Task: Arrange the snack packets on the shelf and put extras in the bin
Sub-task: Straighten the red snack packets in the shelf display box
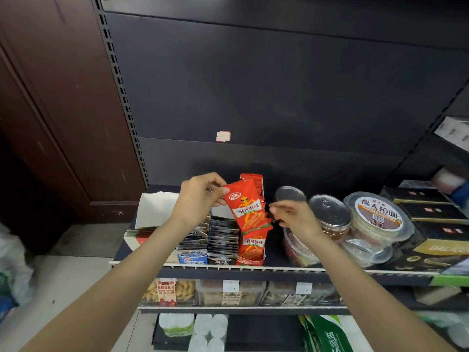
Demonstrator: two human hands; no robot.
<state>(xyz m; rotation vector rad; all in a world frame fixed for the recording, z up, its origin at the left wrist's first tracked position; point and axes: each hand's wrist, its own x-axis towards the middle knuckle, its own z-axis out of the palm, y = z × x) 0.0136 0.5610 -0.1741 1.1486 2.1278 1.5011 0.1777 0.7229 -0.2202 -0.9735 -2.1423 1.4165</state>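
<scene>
Left hand (pixel 203 193) is reaching up and forward, arm extended from lower left, wrist bent slightly, thumb and fingers pinching the top left corner of a red foil snack packet with an orange alien figure (pixel 245 208). Packet is hanging tilted, lifted above the red open-top display carton of matching packets (pixel 251 247) sitting on the black metal shelf (pixel 275 271). Right hand (pixel 291 215) is coming in from lower right, arm straight, fingers curled with tips drawn together just beside the packet's right edge; whether it is gripping the packet or something small and dark, cannot tell. Left of the red carton, rows of dark sachets (pixel 223 236) are standing in trays. To the right, silver pull-tab cans (pixel 330 209) and a round clear plastic noodle tub with a brown label (pixel 378 214) are sitting on the same shelf.
</scene>
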